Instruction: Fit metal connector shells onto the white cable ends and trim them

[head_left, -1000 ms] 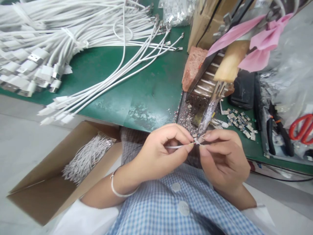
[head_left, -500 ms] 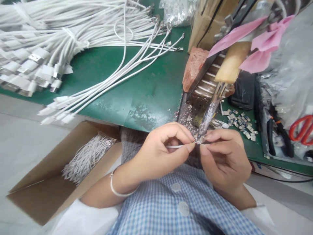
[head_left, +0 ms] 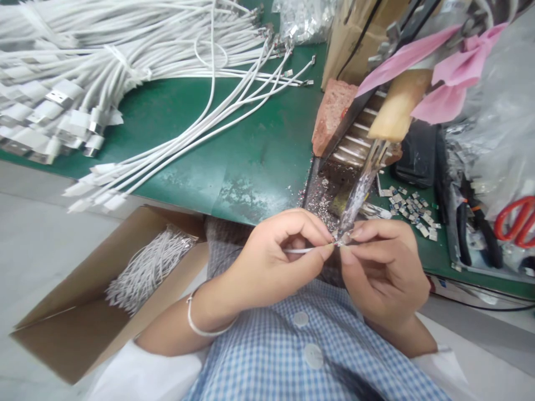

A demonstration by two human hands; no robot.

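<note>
My left hand (head_left: 288, 250) pinches a white cable (head_left: 298, 250) close to its stripped end, where the wires show reddish. Facing it, my right hand (head_left: 382, 262) is closed at the fingertips on a small metal connector (head_left: 343, 238), partly hidden by the fingers. Cable end and connector meet under the tip of a soldering iron (head_left: 355, 200), which is fixed with its wooden handle (head_left: 397, 108) up and its tip pointing down. Whether the wires are joined to the connector I cannot tell. Small connectors (head_left: 413, 209) lie loose on the table beyond my right hand.
Bundled white USB cables (head_left: 62, 106) cover the back left of the green table (head_left: 259, 161); several loose cables (head_left: 179, 139) lie before them. A brick (head_left: 334, 114) stands by the iron. Pliers (head_left: 480, 223) and red scissors (head_left: 516, 223) are at right. A cardboard box (head_left: 62, 345) with cables sits lower left.
Almost nothing differs. Both hands keep their places at the iron's tip, with only a very slight shift of the right fingertips and the connector.
</note>
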